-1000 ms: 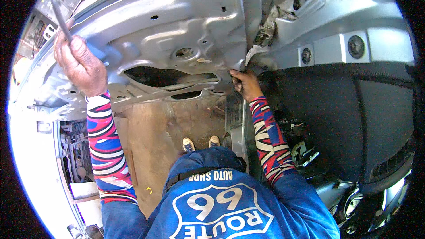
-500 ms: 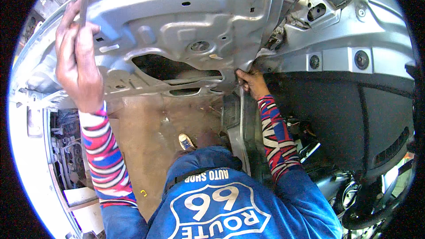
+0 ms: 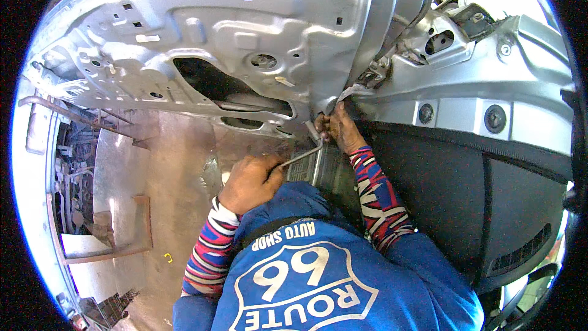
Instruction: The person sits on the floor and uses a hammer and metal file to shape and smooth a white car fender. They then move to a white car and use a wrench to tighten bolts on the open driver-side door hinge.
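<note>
L hand grip clenched on wrench, R hand prob. pinching door edge.

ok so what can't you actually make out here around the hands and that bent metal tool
- Head view: tip of the thin bent metal tool, hidden behind the right hand.
- Right hand's fingertips and what they touch at the silver sheet-metal door panel, lost in shadow.
- Left hand: palm and grip hidden, only its back shows.

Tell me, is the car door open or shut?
Open. The silver door swings away from the car body, showing its bare inner side, and floor shows below it. Both hands work at its hinge edge.
</note>
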`<state>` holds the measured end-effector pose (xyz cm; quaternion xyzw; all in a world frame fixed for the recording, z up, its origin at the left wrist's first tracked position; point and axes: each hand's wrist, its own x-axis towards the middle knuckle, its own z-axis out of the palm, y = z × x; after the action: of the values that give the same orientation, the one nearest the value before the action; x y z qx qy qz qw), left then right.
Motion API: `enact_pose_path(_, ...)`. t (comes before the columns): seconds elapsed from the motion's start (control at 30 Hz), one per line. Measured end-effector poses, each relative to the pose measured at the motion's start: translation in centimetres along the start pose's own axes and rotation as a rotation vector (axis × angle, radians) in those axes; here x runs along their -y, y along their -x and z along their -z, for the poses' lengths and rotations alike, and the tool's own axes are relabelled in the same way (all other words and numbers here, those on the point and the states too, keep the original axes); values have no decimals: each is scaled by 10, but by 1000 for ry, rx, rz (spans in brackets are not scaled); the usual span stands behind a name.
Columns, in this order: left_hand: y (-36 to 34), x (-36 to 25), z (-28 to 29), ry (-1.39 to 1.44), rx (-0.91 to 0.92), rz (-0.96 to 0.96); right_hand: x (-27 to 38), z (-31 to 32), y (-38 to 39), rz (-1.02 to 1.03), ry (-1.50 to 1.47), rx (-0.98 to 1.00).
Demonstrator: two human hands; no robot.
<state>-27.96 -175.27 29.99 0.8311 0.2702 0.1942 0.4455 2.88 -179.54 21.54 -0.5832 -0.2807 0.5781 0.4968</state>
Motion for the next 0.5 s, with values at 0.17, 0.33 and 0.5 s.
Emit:
enact_pose_path(0.17, -23, -13, -46, -17, 52, 10, -9, 27, -8, 81, -28, -44)
enact_pose_path(0.33, -30, -15, -75, -102, -63, -74, -17, 22, 0, 55, -476, 121)
enact_pose_path(0.5, -41, -18, -118, -186, -190, -78, -21, 12, 6, 40, -797, 200)
